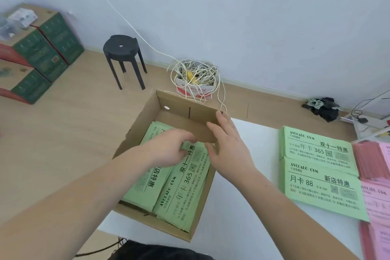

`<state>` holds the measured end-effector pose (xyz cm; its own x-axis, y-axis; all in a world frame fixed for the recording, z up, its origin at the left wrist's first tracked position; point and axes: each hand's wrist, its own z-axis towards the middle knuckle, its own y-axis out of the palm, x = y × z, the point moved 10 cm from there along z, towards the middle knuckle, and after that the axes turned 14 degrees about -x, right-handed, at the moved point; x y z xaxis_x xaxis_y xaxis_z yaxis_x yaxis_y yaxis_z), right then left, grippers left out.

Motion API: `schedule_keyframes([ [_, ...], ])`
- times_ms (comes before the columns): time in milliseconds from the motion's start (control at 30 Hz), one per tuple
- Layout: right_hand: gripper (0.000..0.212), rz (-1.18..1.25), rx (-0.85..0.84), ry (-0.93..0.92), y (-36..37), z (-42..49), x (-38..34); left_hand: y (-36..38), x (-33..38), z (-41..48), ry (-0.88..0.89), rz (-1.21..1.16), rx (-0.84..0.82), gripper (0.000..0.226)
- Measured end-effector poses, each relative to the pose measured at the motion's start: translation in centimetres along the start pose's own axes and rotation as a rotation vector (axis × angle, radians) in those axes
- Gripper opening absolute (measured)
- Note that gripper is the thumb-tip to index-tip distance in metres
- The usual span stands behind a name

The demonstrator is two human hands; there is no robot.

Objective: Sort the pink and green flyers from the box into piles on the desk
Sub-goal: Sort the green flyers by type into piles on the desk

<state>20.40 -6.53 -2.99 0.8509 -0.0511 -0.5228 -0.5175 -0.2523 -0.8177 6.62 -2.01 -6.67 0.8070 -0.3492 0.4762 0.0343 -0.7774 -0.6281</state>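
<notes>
My left hand (171, 150) blurred on boxed flyers (185, 186) — grip unclear, right hand (228, 150) straight-fingered over box (179, 110) wall, piles (316, 175) at three o'clock, stool (121, 47) at eleven

flyers (179, 183) in box (179, 115), piles (316, 167) right (on desk (242, 207))

The left hand (168, 150) is motion-blurred at the fingers, so whether it pinches a flyer cannot be told. Both hands cover the middle of the green flyers (185, 183) in the box (139, 124), and the right hand (228, 152) hides the box's far right corner. At the right of the frame the pink piles (373, 164) are cut off by the edge. The small print on the green piles (316, 175) is too fine to read. At the upper left the cartons (40, 53) run out of the frame. A dark thing (158, 252) at the bottom edge is cut off and cannot be identified. The black bundle (325, 107) at the right is too blurred to name.
</notes>
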Motion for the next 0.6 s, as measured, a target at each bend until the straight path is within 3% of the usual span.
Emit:
schedule_keyframes([
  [133,0.045,0.001,0.176,0.022,-0.2,-1.4,0.2,1.3,0.1,3.6,0.058,0.262,-0.089,0.066],
  [300,0.045,0.11,0.181,0.099,0.3,-2.4,1.0,1.4,0.1,5.4,0.094,0.323,-0.191,0.083],
  [467,0.03,0.097,0.202,0.058,-0.4,-3.1,0.5,0.4,0.4,3.5,0.231,0.159,-0.113,0.032],
  [533,0.042,0.048,0.132,-0.002,-0.6,-3.0,-0.7,-0.1,0.2,1.8,0.26,0.014,-0.13,0.017],
  [600,0.057,0.017,0.043,-0.057,-0.7,-2.7,-2.2,0.3,-0.3,-0.1,0.262,-0.145,-0.236,0.019],
])
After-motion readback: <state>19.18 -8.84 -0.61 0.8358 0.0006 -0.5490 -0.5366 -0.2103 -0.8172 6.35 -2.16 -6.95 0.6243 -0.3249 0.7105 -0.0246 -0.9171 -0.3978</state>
